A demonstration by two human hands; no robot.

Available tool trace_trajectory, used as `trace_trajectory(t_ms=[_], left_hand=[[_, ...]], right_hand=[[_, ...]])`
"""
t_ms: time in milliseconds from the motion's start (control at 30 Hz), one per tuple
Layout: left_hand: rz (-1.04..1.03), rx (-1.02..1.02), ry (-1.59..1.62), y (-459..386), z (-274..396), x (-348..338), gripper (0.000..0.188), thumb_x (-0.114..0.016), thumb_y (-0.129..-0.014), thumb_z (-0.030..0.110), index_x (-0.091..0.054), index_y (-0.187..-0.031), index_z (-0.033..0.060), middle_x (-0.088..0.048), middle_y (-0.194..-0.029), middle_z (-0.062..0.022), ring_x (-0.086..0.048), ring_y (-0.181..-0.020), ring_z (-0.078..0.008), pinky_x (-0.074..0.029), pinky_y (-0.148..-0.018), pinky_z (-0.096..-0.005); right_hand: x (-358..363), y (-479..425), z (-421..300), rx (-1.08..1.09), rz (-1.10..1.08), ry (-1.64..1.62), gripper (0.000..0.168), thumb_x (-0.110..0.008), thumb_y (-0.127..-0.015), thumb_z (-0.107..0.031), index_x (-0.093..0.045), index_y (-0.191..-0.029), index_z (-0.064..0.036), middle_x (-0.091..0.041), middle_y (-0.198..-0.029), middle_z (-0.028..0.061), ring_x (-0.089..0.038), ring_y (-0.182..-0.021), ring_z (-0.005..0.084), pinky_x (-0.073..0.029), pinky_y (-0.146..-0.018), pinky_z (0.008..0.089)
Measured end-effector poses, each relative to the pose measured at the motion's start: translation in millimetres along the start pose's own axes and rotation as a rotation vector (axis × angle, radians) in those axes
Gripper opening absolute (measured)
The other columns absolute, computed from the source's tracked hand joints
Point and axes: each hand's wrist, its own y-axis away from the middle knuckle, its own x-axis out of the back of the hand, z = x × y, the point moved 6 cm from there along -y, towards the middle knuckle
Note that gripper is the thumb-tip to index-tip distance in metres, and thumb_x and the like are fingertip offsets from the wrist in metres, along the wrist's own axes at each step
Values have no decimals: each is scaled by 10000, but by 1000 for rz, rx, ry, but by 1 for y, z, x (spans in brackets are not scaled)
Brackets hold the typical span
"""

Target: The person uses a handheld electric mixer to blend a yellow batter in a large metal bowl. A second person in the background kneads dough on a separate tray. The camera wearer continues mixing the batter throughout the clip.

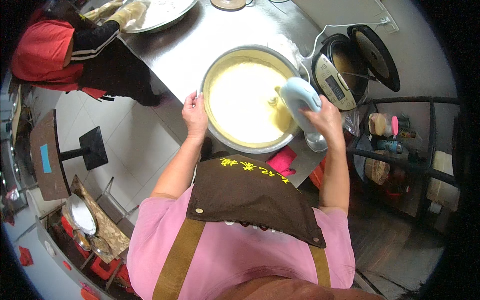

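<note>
A large round metal bowl (250, 147) holds a pale yellow batter (240, 101) and stands at the edge of a steel worktable. My left hand (195, 114) grips the bowl's rim on its left side, thumb and fingers over the edge. On the right, my right hand (324, 118) is closed around the handle of a light blue electric hand mixer (302, 95). The mixer's beaters reach down into the batter near the bowl's right side, where the surface is ridged; their lower ends are hidden.
An open rice cooker (333, 80) stands right of the bowl, beside a white power cord (318, 37). A pink cloth (283, 161) lies at the near edge. A black rack (393, 157) holds jars. At upper left, a gloved co-worker reaches into a basin of white powder (161, 15).
</note>
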Motion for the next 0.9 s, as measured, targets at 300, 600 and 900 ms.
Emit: trace_trajectory(t_ms=[300,600,900], left_hand=[[14,0,-32,1,4,-1,307,-653,-959,180,-628,-1165,-46,-612,-864,-8,-537,-768,-72,-478,-707,-228],[1,-18,-18,3,5,-3,307,-646,-963,176,-620,-1172,-48,-606,-860,-4,-533,-763,-69,-474,-701,-225],[42,-26,41,-3,-8,-3,311,-660,-947,203,-631,-1133,-45,-592,-787,1,-529,-721,-79,-475,-675,-250]], right_hand=[[-35,28,-72,240,-202,-8,415,-826,-733,-325,-686,-1058,-109,-725,-956,156,-706,-899,324,-546,-821,429],[0,-21,-9,13,-3,-18,474,-808,-726,-437,-670,-1024,-95,-721,-949,174,-701,-897,341,-532,-801,447],[-41,5,-100,323,-125,-80,487,-816,-736,-386,-656,-1068,-67,-708,-943,206,-694,-914,356,-530,-823,439]])
